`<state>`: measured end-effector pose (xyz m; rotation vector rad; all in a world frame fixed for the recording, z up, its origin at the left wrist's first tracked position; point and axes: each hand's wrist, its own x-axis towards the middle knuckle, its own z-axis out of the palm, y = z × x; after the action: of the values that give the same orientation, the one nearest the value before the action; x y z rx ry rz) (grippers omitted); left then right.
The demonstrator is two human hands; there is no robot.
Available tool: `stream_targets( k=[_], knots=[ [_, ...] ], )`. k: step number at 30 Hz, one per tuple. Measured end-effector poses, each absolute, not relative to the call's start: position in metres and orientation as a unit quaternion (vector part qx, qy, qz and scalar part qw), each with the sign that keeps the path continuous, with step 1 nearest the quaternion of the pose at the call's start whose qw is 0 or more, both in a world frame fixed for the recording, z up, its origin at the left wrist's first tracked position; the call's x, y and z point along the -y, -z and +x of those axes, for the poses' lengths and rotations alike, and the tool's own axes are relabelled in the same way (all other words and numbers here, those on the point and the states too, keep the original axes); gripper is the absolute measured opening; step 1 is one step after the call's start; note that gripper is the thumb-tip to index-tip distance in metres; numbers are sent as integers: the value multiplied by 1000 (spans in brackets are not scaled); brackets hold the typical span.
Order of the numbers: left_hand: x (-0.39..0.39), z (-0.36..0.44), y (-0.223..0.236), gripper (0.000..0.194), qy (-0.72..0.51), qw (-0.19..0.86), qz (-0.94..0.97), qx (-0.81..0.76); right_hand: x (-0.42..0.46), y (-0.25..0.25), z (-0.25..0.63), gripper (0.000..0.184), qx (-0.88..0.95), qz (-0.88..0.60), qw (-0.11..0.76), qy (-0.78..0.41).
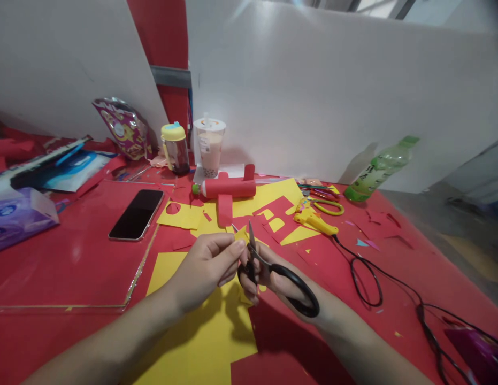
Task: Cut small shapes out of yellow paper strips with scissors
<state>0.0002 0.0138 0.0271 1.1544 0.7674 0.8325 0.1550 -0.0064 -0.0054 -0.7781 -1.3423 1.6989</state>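
Note:
Between the thumb and fingers of my left hand (211,267) is a small piece of yellow paper (241,235). My right hand (268,278) grips black-handled scissors (295,289), whose blades are spread right beside that piece. Below both hands lie large sheets of yellow paper (192,331) on the red tabletop. Just beyond the hands, a red paper-wrapped bottle (232,188) with red strips attached rests on its side, its green cap pointing left. Yellow sheets with cut-outs (180,215) lie around it.
To the left are a phone (137,215) and a purple tissue pack (20,216). A yellow glue gun (315,219) trails its black cord on the right, near yellow-handled scissors (329,207). Along the back stand a jar (176,152), a milk tea cup (210,152) and a green bottle (377,174).

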Motion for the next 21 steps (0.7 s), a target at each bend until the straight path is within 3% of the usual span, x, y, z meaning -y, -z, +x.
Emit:
stream_targets(
  k=[1, 6, 21],
  knots=[
    [-14, 0, -28, 29, -373, 686, 520, -346, 7, 3, 156, 32, 530, -284, 365, -710],
    [-12, 1, -30, 29, -369, 654, 540, -380, 7, -12, 160, 30, 534, -273, 345, -722],
    [-5, 4, -29, 29, -384, 646, 534, -388, 10, 5, 153, 26, 520, -276, 373, -717]
  ],
)
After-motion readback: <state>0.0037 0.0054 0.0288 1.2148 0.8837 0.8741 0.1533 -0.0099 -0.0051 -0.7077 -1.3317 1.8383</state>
